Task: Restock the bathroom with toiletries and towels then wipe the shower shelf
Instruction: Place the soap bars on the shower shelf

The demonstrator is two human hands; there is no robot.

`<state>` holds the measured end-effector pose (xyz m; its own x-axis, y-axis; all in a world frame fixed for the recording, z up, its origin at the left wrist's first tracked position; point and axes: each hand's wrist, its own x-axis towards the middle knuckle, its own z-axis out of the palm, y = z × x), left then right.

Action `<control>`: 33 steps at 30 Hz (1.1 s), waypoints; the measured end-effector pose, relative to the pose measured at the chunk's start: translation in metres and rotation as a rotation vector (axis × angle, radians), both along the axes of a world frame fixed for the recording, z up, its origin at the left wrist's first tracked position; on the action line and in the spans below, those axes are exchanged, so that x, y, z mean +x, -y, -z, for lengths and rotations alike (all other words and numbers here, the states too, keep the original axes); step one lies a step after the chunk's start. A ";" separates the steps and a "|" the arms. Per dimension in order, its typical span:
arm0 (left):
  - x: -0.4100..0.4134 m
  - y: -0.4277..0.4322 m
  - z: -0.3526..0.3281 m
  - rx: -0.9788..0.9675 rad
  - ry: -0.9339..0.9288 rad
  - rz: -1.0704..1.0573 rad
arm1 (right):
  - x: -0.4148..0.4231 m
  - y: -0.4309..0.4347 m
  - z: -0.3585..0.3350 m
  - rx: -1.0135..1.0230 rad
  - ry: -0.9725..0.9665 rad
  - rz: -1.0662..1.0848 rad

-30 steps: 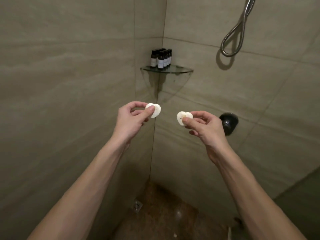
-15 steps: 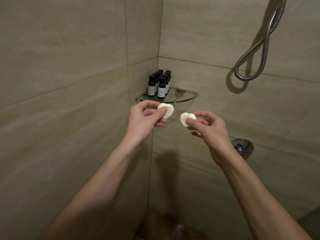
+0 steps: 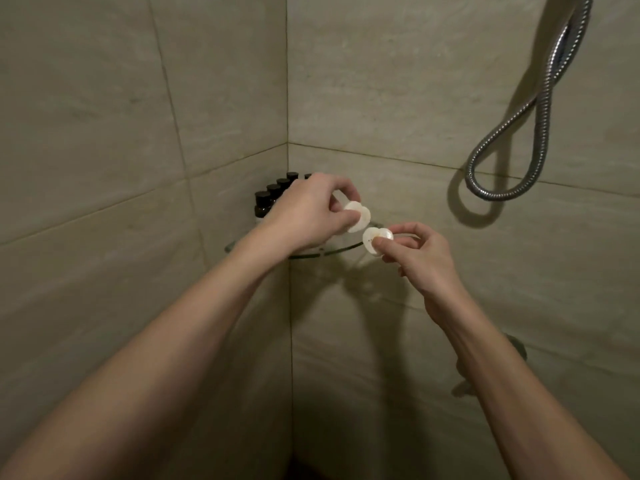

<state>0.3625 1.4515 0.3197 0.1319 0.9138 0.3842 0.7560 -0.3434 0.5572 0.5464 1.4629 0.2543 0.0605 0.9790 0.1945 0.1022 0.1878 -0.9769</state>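
The glass corner shelf (image 3: 311,255) is partly hidden by the left hand (image 3: 304,216), with dark bottles (image 3: 262,202) crowded at its ten o'clock. One white soap (image 3: 358,216) is pinched in that hand over the shelf. A second soap (image 3: 375,239) is pinched in the right hand (image 3: 415,258) at the first's four o'clock, near the rim. Both are judged light, rigid and slick, so the flat faces are best gripped between thumb and fingers (image 3: 408,229).

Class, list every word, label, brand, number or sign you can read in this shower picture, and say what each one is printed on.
No text can be read.
Dark bottles: only a pale label edge shows beside the left hand, too small to read.
Left soap and right soap, pinched in the left hand and right hand: no print visible.
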 end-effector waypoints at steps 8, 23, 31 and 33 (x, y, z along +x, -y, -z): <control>0.009 -0.079 -0.021 -0.138 -0.481 -0.072 | 0.007 -0.066 -0.003 -0.017 0.066 -0.073; 0.015 -0.113 -0.007 -0.057 -0.848 -0.092 | -0.002 -0.099 0.017 0.192 0.469 0.012; 0.018 -0.117 0.000 -0.059 -0.982 -0.086 | -0.003 -0.095 0.030 0.351 0.551 0.049; 0.019 -0.116 0.000 -0.088 -0.963 -0.066 | -0.001 -0.096 0.032 0.325 0.476 -0.031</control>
<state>0.3815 1.5674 0.3198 0.3016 0.9510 0.0680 0.9182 -0.2705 -0.2895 0.5451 1.5594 0.2223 -0.1350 0.8643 0.4844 0.5062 0.4805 -0.7162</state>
